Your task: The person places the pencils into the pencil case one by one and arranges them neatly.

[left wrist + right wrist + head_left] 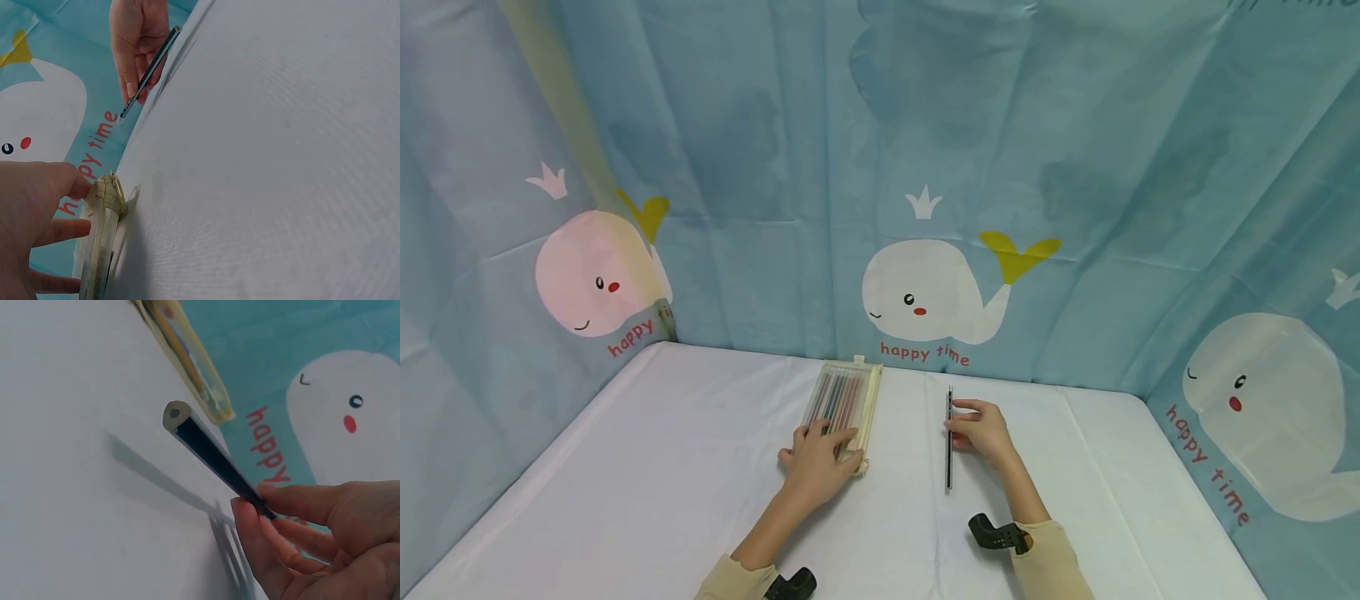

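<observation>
In the head view a see-through pencil case (874, 396) with a cream zipped border lies flat, several coloured pencils (833, 398) showing inside. My left hand (816, 468) rests on its near end with the fingers spread. The left wrist view has the case (100, 240) edge-on, the fingertips touching its upper face. To the right of it, my right hand (988, 433) pinches a dark pencil (950, 454) between thumb and fingers, above the cloth. Up close in the right wrist view, the flat wooden end of this pencil (212, 456) faces the camera; its other end is hidden by the fingers.
A white cloth (625, 500) covers the table. Behind and at both sides hangs a blue curtain (760, 167) printed with whales. A black strap device (996, 533) sits on the right wrist, and another (793, 583) on the left.
</observation>
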Motion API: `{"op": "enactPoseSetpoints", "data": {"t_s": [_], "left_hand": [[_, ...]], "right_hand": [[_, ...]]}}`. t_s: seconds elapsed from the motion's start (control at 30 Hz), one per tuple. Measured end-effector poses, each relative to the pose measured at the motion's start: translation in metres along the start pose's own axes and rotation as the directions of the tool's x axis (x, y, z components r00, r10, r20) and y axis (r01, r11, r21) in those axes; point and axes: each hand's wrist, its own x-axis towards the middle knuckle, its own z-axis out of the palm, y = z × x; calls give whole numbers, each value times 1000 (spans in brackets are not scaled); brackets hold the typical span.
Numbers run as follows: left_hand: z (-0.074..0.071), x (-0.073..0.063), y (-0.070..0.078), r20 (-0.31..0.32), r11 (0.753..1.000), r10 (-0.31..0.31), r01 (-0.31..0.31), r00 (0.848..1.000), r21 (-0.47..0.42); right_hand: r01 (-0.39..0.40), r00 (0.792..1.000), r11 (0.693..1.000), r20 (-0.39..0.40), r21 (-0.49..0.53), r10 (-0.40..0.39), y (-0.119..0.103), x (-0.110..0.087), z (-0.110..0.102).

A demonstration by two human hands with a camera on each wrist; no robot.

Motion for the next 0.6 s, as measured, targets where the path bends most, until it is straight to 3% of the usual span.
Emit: {"op": "enactPoseSetpoints", "data": {"t_s": [0.6], "left_hand": [[1,1,-1,-9,1000,12,-11,1000,4]], "right_hand": [[18,999,1000,38,-17,-17,-9,2,36]]}}
